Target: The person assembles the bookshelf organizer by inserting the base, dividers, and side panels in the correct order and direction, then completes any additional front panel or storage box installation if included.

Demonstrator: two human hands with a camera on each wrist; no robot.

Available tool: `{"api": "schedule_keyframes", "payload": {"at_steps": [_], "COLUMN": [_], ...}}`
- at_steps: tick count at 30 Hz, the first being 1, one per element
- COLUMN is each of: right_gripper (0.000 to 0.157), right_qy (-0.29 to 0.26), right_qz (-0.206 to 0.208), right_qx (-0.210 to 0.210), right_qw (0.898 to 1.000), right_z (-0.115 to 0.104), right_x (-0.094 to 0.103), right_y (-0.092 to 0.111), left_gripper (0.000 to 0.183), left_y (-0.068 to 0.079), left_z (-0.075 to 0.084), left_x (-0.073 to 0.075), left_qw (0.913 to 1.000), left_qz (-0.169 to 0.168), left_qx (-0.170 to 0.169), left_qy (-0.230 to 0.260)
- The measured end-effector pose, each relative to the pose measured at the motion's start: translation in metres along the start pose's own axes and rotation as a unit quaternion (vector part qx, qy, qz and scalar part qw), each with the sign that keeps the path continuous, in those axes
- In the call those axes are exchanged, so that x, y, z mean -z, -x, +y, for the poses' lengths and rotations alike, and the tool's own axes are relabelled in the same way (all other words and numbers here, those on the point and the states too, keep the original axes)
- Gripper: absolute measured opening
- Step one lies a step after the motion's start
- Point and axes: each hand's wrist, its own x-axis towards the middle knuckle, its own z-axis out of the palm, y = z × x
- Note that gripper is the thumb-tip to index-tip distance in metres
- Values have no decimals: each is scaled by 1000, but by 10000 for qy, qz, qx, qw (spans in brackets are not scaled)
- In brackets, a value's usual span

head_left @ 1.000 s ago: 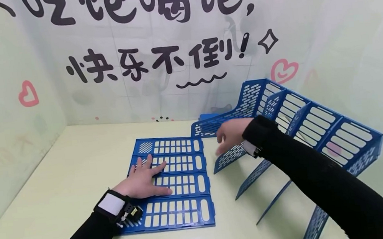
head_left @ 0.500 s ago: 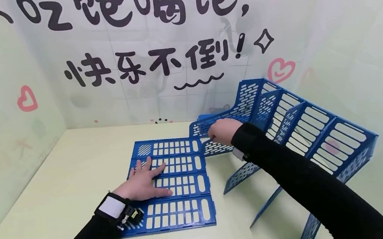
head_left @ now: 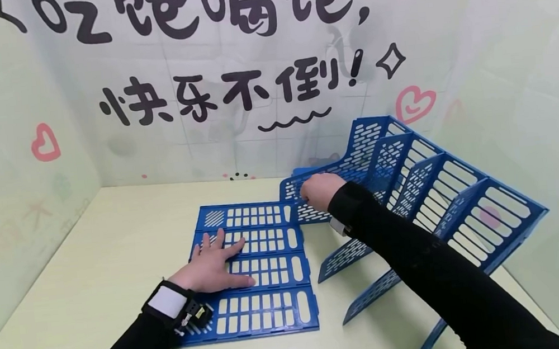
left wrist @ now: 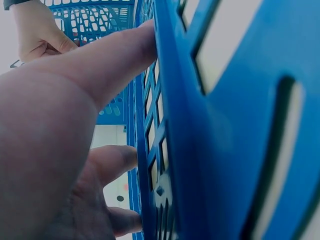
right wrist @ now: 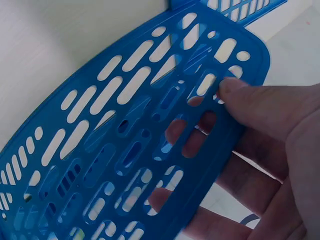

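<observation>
A flat blue slotted plastic panel (head_left: 269, 331) made of several joined strips lies on the table. My left hand (head_left: 212, 268) presses on it with fingers spread; in the left wrist view the thumb (left wrist: 125, 52) and fingertips touch its face. To the right stands a blue plastic file rack (head_left: 513, 244) with slotted dividers. My right hand (head_left: 323, 190) grips the front end of one divider (right wrist: 220, 150). In the right wrist view the thumb (right wrist: 240, 97) lies on the near face, with fingertips showing through slots behind. That divider touches or overlaps the flat panel's far right corner; I cannot tell which.
The pale table (head_left: 83, 283) runs to a printed wall sheet (head_left: 237, 156) at the back and sides. Another blue piece (head_left: 304, 170) lies behind the rack, mostly hidden. The rack's other dividers (head_left: 372, 295) fan out under my right forearm.
My right hand moved left and took hold of a divider, whose front end swung away toward the back. The other dividers and the rack's right end shifted slightly. My left hand stayed put.
</observation>
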Motion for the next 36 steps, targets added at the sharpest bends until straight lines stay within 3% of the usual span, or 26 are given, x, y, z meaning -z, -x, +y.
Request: {"api": "schedule_keyframes", "payload": {"at_steps": [14, 18, 22, 27, 32, 36], "right_gripper": [22, 21, 25, 24, 36, 22], "right_qy": [102, -4, -140, -326, -381, -312], "right_qz": [-90, -34, -31, -656, -1535, -1866], "right_qx": [-63, -66, 99, 455, 256, 324], "right_qw": [9999, 10000, 9998, 9963, 9871, 9814], "right_z": [-18, -19, -25, -35, -40, -43], "right_x": [4, 6, 21, 35, 24, 15], "right_y": [-6, 2, 18, 41, 64, 76], "left_gripper": [104, 105, 105, 105, 105, 104], "left_y": [3, 1, 0, 1, 2, 2], "left_z": [2, 2, 2, 3, 5, 7], "left_x": [-2, -5, -6, -5, -5, -3], "left_qw": [9998, 9998, 9998, 9998, 9999, 9999], "left_qz": [56, 40, 27, 46, 39, 63], "left_qx": [92, 105, 98, 101, 80, 83], "left_qy": [-147, -164, -146, -168, -129, -109]}}
